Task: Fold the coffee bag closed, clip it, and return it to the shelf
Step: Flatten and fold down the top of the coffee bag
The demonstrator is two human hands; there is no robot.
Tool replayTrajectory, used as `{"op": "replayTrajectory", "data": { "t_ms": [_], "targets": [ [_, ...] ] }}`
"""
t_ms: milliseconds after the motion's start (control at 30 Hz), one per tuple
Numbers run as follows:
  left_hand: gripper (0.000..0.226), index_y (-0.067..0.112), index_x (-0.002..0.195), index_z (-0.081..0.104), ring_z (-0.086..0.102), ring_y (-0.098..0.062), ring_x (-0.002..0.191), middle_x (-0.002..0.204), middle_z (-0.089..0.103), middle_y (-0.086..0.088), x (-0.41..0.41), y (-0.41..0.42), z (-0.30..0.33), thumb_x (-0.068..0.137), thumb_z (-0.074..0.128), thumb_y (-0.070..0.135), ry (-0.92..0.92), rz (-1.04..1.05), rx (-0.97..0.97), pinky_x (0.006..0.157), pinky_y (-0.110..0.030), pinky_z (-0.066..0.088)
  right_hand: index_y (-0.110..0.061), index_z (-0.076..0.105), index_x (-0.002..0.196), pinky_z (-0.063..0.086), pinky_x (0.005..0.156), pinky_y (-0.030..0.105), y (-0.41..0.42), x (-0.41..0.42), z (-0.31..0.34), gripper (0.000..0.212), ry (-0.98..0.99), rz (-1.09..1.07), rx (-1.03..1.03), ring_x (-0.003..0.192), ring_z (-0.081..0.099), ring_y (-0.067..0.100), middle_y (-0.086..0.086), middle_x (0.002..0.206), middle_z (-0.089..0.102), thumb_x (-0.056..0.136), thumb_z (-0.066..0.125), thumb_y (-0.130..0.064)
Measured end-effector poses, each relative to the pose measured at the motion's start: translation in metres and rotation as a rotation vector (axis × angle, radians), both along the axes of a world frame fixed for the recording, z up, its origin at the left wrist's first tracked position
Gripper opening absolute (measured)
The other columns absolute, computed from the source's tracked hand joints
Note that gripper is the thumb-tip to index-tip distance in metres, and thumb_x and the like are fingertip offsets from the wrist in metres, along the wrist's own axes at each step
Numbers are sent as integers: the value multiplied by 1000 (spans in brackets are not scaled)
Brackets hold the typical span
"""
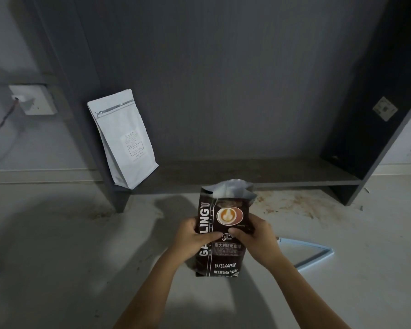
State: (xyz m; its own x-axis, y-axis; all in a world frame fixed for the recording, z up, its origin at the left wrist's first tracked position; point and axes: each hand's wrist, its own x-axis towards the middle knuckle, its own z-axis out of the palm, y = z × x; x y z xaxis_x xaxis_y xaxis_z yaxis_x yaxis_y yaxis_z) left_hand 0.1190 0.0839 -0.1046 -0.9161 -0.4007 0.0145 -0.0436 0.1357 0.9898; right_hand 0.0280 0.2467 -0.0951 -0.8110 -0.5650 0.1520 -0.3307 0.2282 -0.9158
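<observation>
The dark coffee bag (pixel 224 236) was held upright above the floor (pixel 57 245), in front of the low shelf (pixel 259 173). The left hand (pixel 195 238) gripped the bag's left edge, thumb pressed across the front. The right hand (pixel 254 236) gripped the right edge, thumb likewise on the front. The bag's silver-lined top stood open and unfolded. A white bag (pixel 122 138) leaned at the shelf's left end. A pale blue clip (pixel 311 254) lay on the floor, just right of the right hand.

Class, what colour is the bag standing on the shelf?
White, with a small printed label; the head view shows it.
</observation>
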Motion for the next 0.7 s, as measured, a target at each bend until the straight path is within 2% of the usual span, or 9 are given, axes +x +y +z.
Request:
{"op": "replayTrajectory", "data": {
  "t_ms": [100,233,400,500,567,633,700],
  "targets": [
    [18,26,71,70,71,-5,68,68,76,15,0,1,-2,66,81,13,4,-8,-51,60,-16,54,-32,66,75,54,61,18,-1,-1,-5,25,-44,-72,-31,68,68,2,-14,69,72,66,77,-11],
    [18,25,79,68,72,-10,76,76,76,9,2,-3,-8,72,77,11,2,-24,-10,65,-20,56,-31,67,71,51,54,11,-1,1,-6,23,-38,-48,-39,64,68,4,-15,64,72,68,76,-10],
    [14,19,86,67,72,-9,77,80,78,7,2,-8,3,80,67,6,109,-9,67,63,-16,54,-30,67,76,51,57,10,7,1,-1,24,-64,3,-109,70,69,3,-18,68,73,76,69,-6],
    [26,20,89,67,71,-6,76,79,78,8,-4,-15,15,82,62,-4,194,18,59,66,-15,54,-20,66,83,53,60,16,7,-2,11,18,-129,35,-240,73,71,12,-8,73,76,81,62,-3],
    [31,24,88,69,70,-4,77,79,77,10,-5,-14,20,81,62,-5,211,-1,12,68,-14,53,-18,65,88,55,60,22,7,-6,20,19,-118,0,-320,70,70,19,5,70,74,82,60,0],
    [39,27,82,72,69,1,76,78,77,15,-5,-14,21,80,59,-10,226,-16,-14,68,-11,51,-19,66,84,54,64,32,8,-12,26,25,-75,-8,-334,69,65,27,18,70,69,80,61,5],
    [52,30,75,74,69,2,74,75,76,18,-5,-15,22,77,55,-19,233,-16,-35,68,-9,51,-18,68,75,54,66,30,10,-14,27,32,-68,35,-331,70,65,22,6,68,71,77,59,12]
  ]
}}
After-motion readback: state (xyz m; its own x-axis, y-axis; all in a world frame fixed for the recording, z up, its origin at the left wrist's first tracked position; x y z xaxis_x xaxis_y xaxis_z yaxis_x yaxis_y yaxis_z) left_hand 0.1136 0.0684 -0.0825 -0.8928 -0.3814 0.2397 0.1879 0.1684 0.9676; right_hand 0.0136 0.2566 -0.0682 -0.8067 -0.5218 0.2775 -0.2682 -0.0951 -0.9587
